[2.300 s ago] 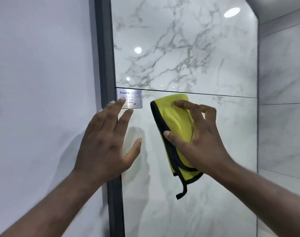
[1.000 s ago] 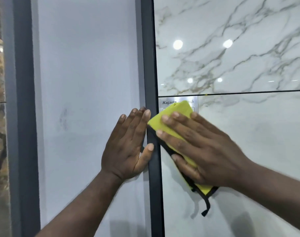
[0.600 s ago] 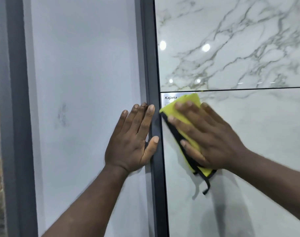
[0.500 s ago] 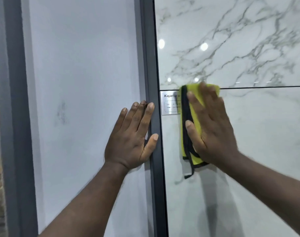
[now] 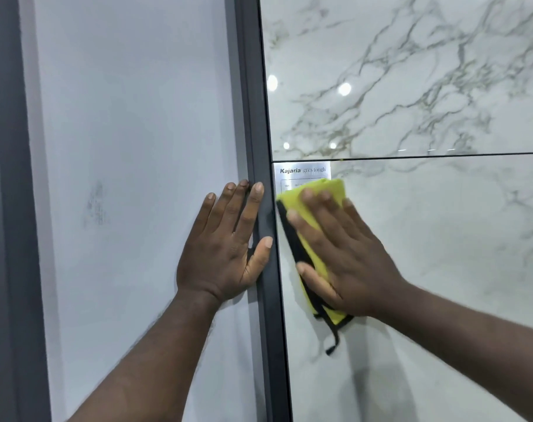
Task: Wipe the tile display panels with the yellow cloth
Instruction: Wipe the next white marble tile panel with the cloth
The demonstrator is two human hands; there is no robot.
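Note:
A folded yellow cloth (image 5: 329, 190) with a black hem lies flat against the lower marble tile panel (image 5: 441, 254), its top edge overlapping a silver label (image 5: 301, 171). My right hand (image 5: 344, 254) presses the cloth to the tile with straight, spread fingers. A black loop of the hem hangs below the hand. My left hand (image 5: 225, 248) rests flat on the plain white panel (image 5: 131, 178), fingers straight, with the thumb and forefinger on the dark grey frame post (image 5: 259, 117) between the panels.
An upper marble panel (image 5: 411, 71) with grey veins meets the lower one at a thin dark joint. A faint grey smudge (image 5: 96, 205) marks the white panel. Another dark frame strip (image 5: 9, 208) runs down the far left.
My right hand has slid the cloth down and tilted it leftward, uncovering the top of the label. The left hand has stayed in place on the white panel and frame.

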